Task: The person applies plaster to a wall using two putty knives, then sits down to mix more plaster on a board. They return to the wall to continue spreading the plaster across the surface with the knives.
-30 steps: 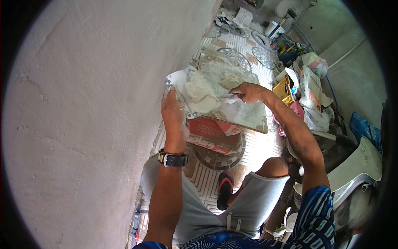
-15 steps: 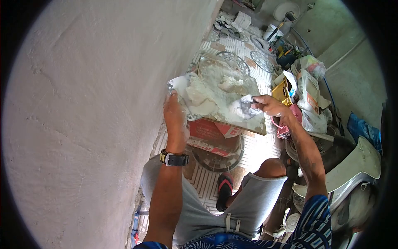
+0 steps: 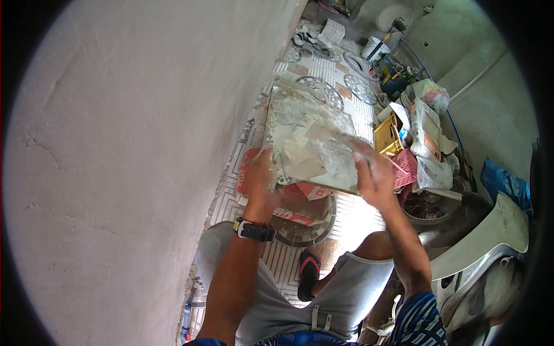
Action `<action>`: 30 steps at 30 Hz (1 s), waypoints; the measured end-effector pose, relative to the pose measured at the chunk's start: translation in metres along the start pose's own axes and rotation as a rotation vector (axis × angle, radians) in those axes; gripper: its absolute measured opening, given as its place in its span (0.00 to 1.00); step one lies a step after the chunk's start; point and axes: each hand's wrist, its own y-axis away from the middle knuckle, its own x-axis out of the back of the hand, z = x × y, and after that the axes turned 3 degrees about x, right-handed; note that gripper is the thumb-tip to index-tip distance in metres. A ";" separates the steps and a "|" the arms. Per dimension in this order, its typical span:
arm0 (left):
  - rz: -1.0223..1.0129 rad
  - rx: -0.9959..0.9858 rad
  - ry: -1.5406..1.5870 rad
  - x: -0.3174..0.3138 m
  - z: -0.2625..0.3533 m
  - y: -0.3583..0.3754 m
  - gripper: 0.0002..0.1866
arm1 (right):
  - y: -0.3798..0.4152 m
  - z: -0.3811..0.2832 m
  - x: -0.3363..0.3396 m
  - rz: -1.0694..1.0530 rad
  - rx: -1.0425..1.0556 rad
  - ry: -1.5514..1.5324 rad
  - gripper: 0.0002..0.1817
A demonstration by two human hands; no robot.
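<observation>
A flat board [image 3: 340,176] smeared with pale putty lies across a red-and-white carton in front of my knees. My left hand [image 3: 261,177] is closed at the board's left end, round the edge of a putty-smeared plate [image 3: 281,174]; its fingers are partly hidden. A thick heap of putty [image 3: 301,151] sits beside that hand. My right hand [image 3: 374,176] grips a putty knife [image 3: 330,134], its blade blurred by motion over the putty and the board. A watch [image 3: 254,230] is on my left wrist.
A plastered wall [image 3: 127,161] rises close on my left. Under the board is the carton [image 3: 294,215]. To the right are a yellow crate [image 3: 388,135], plastic bags [image 3: 433,173], a wheel [image 3: 430,202] and a pale motorcycle panel [image 3: 485,239]. A bucket [image 3: 376,49] stands farther back.
My left hand has come down from above the board with its putty-loaded plate, to the board's left end. The putty knife in my right hand has swung left over the putty.
</observation>
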 end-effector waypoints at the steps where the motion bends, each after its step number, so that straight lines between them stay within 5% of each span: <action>1: -0.008 0.011 0.020 -0.006 0.001 0.004 0.19 | 0.003 -0.001 -0.002 -0.046 0.060 0.042 0.22; 7: -0.107 0.027 0.074 -0.026 0.006 0.020 0.17 | 0.025 0.019 -0.020 -0.105 0.257 0.140 0.37; 20: 0.124 -0.058 -0.154 -0.005 0.000 0.013 0.17 | 0.072 0.110 0.004 -0.387 0.080 0.439 0.39; 24: 0.106 -0.158 -0.143 -0.013 0.018 0.019 0.18 | 0.063 0.163 0.002 -0.124 -0.142 0.382 0.37; 30: 0.201 -0.151 -0.108 -0.016 0.024 0.025 0.18 | 0.031 0.199 -0.024 -0.316 0.048 0.430 0.36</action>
